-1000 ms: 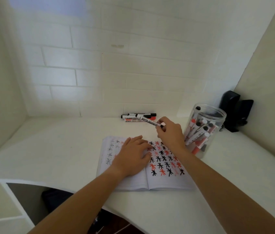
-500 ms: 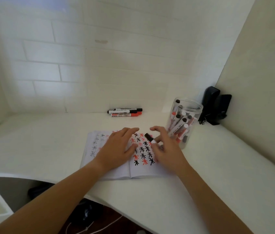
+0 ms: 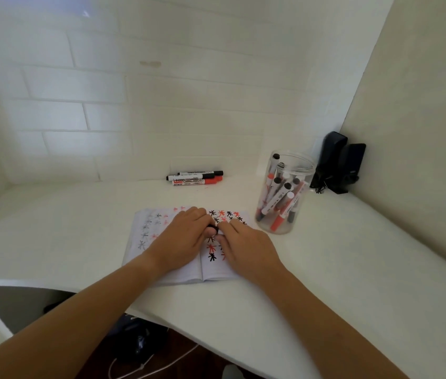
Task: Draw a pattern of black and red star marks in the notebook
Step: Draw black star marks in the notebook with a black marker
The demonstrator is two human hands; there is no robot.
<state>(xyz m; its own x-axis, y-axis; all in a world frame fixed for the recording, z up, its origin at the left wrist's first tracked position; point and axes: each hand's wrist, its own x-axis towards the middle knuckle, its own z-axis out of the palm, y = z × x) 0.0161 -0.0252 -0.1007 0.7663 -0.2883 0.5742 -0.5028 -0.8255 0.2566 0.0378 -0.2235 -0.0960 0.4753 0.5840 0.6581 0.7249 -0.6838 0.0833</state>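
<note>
Your left hand (image 3: 179, 239) and right hand (image 3: 246, 246) grip a black marker (image 3: 213, 229) over the notebook (image 3: 145, 233) on the white table (image 3: 339, 255), the jar (image 3: 284, 192) at two o'clock by tiled walls.

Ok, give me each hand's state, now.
Left hand: pinching the marker's black cap.
Right hand: gripping the marker, mostly hidden.

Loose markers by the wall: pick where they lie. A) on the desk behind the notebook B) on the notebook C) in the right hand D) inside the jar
A: the loose markers lie flat on the desk against the wall, behind the notebook and left of the jar.
</note>
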